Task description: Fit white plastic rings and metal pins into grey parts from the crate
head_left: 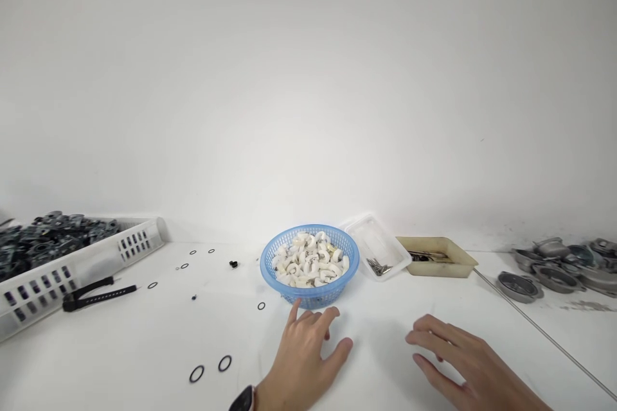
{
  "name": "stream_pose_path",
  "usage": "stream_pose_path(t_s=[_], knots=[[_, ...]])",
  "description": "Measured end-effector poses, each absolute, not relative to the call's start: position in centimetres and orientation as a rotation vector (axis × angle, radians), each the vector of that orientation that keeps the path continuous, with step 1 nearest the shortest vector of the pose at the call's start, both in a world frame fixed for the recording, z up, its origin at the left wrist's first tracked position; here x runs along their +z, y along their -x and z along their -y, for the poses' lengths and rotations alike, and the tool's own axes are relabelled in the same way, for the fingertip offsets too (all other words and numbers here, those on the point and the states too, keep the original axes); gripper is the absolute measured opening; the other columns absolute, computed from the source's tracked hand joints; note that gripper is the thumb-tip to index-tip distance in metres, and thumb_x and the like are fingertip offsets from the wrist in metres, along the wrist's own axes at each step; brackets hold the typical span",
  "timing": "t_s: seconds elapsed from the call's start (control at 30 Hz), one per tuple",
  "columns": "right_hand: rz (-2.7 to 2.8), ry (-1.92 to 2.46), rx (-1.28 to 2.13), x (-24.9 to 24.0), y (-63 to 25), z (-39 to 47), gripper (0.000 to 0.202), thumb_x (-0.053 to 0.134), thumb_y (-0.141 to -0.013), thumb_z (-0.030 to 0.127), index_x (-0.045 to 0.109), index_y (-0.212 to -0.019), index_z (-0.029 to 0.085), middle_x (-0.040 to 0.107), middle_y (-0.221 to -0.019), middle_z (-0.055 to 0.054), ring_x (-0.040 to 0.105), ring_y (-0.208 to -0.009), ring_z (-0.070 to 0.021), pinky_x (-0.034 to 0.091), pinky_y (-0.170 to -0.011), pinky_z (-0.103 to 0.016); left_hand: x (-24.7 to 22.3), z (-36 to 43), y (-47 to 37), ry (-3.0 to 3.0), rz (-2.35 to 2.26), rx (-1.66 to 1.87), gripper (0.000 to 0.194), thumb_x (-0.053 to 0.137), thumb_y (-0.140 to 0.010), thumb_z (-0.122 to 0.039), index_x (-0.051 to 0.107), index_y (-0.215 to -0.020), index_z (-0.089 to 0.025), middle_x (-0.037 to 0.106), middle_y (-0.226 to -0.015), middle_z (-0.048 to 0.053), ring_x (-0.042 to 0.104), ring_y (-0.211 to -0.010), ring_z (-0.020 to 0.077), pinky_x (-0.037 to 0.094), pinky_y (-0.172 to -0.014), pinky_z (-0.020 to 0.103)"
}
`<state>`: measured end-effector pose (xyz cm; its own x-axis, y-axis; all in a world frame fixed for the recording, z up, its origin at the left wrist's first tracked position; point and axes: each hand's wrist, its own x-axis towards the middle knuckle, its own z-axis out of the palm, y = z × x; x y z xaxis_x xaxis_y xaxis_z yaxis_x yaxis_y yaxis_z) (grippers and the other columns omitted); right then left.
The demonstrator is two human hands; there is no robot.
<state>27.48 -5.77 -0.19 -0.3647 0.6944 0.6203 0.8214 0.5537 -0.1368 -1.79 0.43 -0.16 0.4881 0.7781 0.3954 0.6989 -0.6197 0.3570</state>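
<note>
A blue plastic basket (310, 297) full of white curved parts (311, 260) stands on the white table near the wall. My left hand (308, 353) is just in front of it, fingers apart and empty, with one fingertip at the basket's lower edge. A dark watch is on that wrist. To the right, my right hand (457, 359) hovers over the table with its fingers loosely spread, holding nothing. Right of the basket lies a clear tray (373, 237) with small metal pins (378, 266) in it.
A white crate (96, 266) of dark parts stands far left, with a black strap (99, 295) beside it. Several black rings (225, 363) lie about. At right are a yellowish tray (441, 268), a thin rod (544, 334) and grey round metal parts (518, 286).
</note>
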Motion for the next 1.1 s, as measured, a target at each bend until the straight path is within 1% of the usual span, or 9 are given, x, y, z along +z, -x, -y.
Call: stream_pose_path(t_s=[0.2,0.37,0.43,0.6,0.77,0.93,1.03,1.1], knots=[[2.172,1.226,-0.28,-0.3,-27.5,5.7,0.015,0.058,-0.098,0.029,0.071,-0.105,0.03,0.076,-0.099,-0.001,0.077,-0.082,-0.0183,0.061,-0.071,-0.023,-0.1,-0.4,1.8,-2.564,-1.287,0.798,0.024,0.061,-0.096,-0.035,0.061,-0.119,-0.028,0.071,-0.083,0.0,0.072,-0.086,0.0246,0.027,-0.118,0.067],[2.206,1.25,-0.372,-1.1,-27.8,5.6,0.019,0.057,-0.098,0.028,0.07,-0.11,0.031,0.077,-0.108,-0.002,0.077,-0.093,-0.022,0.062,-0.072,-0.025,0.1,-0.4,1.7,-2.557,-1.316,0.782,0.023,0.061,-0.096,-0.034,0.062,-0.118,-0.027,0.071,-0.084,0.0,0.072,-0.089,0.0249,0.027,-0.118,0.068],[2.212,1.257,-0.395,-1.3,-28.0,5.5,0.018,0.057,-0.098,0.028,0.07,-0.11,0.032,0.077,-0.109,-0.002,0.078,-0.095,-0.0228,0.063,-0.072,-0.026,0.2,-0.4,1.7,-2.561,-1.324,0.778,0.022,0.062,-0.096,-0.033,0.062,-0.117,-0.026,0.071,-0.083,0.0,0.071,-0.089,0.0249,0.028,-0.118,0.067],[2.218,1.251,-0.425,-1.3,-28.1,5.5,0.019,0.057,-0.098,0.029,0.07,-0.112,0.031,0.077,-0.11,-0.002,0.078,-0.094,-0.023,0.063,-0.071,-0.026,0.2,-0.4,1.6,-2.56,-1.321,0.769,0.024,0.062,-0.096,-0.034,0.061,-0.119,-0.027,0.072,-0.084,0.001,0.072,-0.087,0.0244,0.027,-0.118,0.068],[2.211,1.221,-0.38,-1.1,-27.9,5.5,0.016,0.057,-0.099,0.03,0.07,-0.108,0.031,0.077,-0.103,-0.001,0.078,-0.087,-0.02,0.062,-0.072,-0.024,0.2,-0.3,1.7,-2.56,-1.316,0.764,0.023,0.061,-0.096,-0.034,0.061,-0.118,-0.026,0.072,-0.085,0.002,0.071,-0.089,0.0251,0.025,-0.118,0.07],[2.191,1.221,-0.457,-1.3,-28.0,5.5,0.019,0.058,-0.096,0.029,0.07,-0.11,0.031,0.079,-0.109,-0.001,0.079,-0.093,-0.023,0.063,-0.07,-0.024,0.0,-0.6,1.8,-2.556,-1.305,0.783,0.023,0.061,-0.096,-0.034,0.062,-0.118,-0.026,0.071,-0.084,0.001,0.07,-0.089,0.0252,0.023,-0.119,0.07],[2.181,1.222,-0.469,-1.3,-27.9,5.5,0.02,0.06,-0.095,0.03,0.07,-0.113,0.032,0.08,-0.108,-0.001,0.079,-0.096,-0.0242,0.064,-0.07,-0.025,-0.2,-0.6,1.5,-2.547,-1.312,0.8,0.024,0.063,-0.094,-0.034,0.063,-0.117,-0.027,0.071,-0.082,0.001,0.07,-0.086,0.0251,0.025,-0.119,0.068],[2.157,1.202,-0.484,-0.9,-27.8,5.6,0.021,0.058,-0.096,0.03,0.07,-0.113,0.033,0.081,-0.106,0.0,0.079,-0.094,-0.024,0.065,-0.069,-0.024,0.1,-0.1,1.3,-2.557,-1.326,0.79,0.027,0.064,-0.093,-0.034,0.063,-0.119,-0.027,0.072,-0.083,0.001,0.071,-0.086,0.0254,0.027,-0.118,0.066]])
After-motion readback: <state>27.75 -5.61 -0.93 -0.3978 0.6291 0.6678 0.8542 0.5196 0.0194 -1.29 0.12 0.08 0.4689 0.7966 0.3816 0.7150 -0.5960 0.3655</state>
